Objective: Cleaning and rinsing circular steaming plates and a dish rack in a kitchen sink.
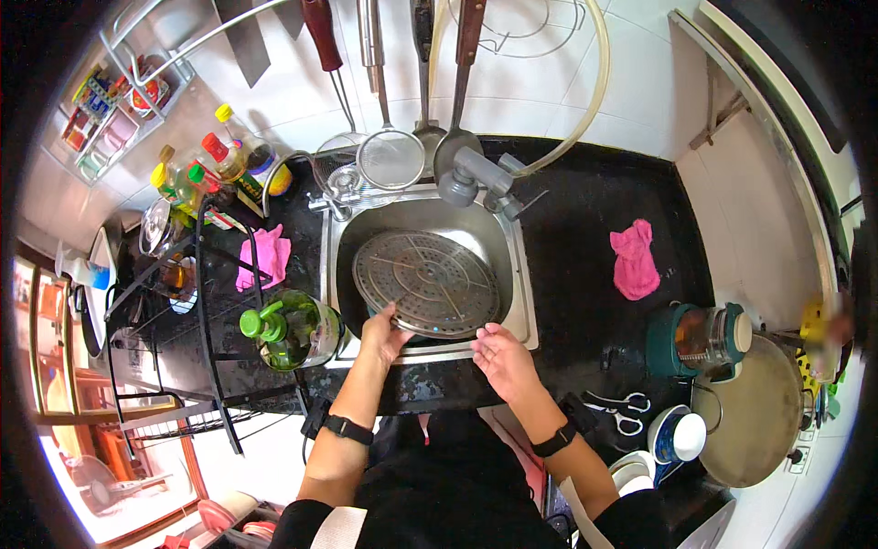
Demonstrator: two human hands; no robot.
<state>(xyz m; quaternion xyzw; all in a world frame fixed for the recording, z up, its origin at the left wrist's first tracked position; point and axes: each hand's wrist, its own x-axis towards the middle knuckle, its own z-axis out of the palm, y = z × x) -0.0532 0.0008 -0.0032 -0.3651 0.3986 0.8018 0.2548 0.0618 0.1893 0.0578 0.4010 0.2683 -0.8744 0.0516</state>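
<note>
A round perforated metal steamer plate [429, 281] lies tilted over a stainless steel sink [525, 302], its near rim towards me. My left hand [385, 336] grips the near left edge, thumb on top and the other fingers partly hidden under the rim. Just off the near right edge, my right hand [504, 360] is raised with its fingers loosely curled and apart, holding nothing. A grey plastic tap or pipe fitting [480, 175] hangs over the back of the sink. Close to the left of the sink stands a green pump bottle [295, 329].
Pink cloths [636, 259] lie on the black counter on both sides. At left stand a black wire rack [206, 309] and sauce bottles [226, 165]. Strainers [391, 159] and ladles hang behind. At right are a glass jug [706, 336], scissors [621, 410], bowls and a large pan [751, 412].
</note>
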